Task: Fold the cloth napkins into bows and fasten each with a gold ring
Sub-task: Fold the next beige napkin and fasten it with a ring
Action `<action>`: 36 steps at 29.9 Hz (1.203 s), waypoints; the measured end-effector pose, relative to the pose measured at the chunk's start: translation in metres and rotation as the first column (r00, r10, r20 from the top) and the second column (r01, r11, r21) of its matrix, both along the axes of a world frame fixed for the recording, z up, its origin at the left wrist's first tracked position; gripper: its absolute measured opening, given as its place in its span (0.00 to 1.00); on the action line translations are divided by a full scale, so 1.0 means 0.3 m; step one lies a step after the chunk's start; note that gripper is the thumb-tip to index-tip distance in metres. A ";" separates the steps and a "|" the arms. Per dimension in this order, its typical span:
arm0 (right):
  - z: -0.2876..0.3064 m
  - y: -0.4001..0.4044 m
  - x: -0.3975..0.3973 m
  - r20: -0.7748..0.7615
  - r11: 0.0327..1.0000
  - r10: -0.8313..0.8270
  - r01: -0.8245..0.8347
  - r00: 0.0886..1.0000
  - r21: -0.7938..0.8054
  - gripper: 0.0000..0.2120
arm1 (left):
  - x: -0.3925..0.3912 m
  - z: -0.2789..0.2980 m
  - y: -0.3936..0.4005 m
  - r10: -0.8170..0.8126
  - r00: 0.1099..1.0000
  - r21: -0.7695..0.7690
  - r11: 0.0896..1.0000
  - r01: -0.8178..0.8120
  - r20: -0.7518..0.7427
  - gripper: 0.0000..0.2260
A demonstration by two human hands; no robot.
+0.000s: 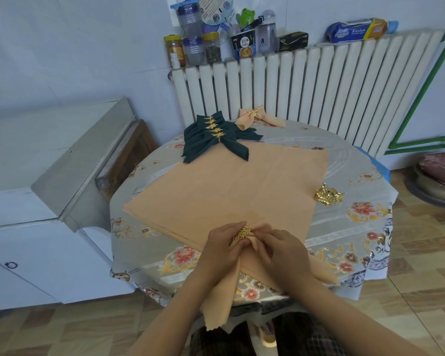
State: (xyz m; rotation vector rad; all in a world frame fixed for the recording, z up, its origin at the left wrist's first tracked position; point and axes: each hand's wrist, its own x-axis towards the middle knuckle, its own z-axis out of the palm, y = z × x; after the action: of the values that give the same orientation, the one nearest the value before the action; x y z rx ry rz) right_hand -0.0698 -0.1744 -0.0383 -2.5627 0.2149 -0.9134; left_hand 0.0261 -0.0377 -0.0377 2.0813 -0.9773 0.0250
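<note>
At the near edge of the tabletop [149, 176], both hands work on one peach napkin [224, 286]. The left hand [222, 249] pinches a gold ring [242, 232] around the gathered middle of the cloth, and the right hand [280, 250] grips the fabric just beside the ring, fingers curled into the folds. One end of the napkin hangs off the table edge toward the person's lap; the other trails to the right under the right wrist.

Judging by what lies on the table, the job is well under way but far from over. At the far side sit finished bows: a row of dark green bows [213, 137], each with a ring at its centre, and one peach bow [257, 116] just behind them. The napkin in hand looks to be the second peach one, with its ring going on or being centred.

A stack of flat peach napkins [229, 186] still covers the middle of the table, unfolded. How many are in it cannot be told. A small heap of spare rings [328, 196] waits at the stack's right edge.
</note>
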 end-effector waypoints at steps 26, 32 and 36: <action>0.083 -0.130 0.100 -0.422 0.803 0.042 0.221 0.906 0.554 0.08 | 0.032 0.081 0.057 0.459 0.772 0.163 0.886 -0.434 -0.440 0.01; 0.103 -0.149 0.116 -0.315 0.707 0.003 0.221 0.949 0.672 0.06 | 0.078 0.146 0.031 0.373 0.679 0.088 0.906 -0.415 -0.633 0.11; 0.133 -0.164 0.137 -0.245 0.640 -0.083 0.241 0.966 0.730 0.06 | 0.096 0.208 -0.004 0.254 0.586 0.115 0.958 -0.264 -0.769 0.14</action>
State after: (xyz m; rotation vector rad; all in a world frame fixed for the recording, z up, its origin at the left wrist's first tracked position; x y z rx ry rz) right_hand -0.0288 -0.2235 0.0017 -1.8316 0.7340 -0.4640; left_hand 0.0549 -0.0389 0.0247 1.8918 -0.1170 -0.6808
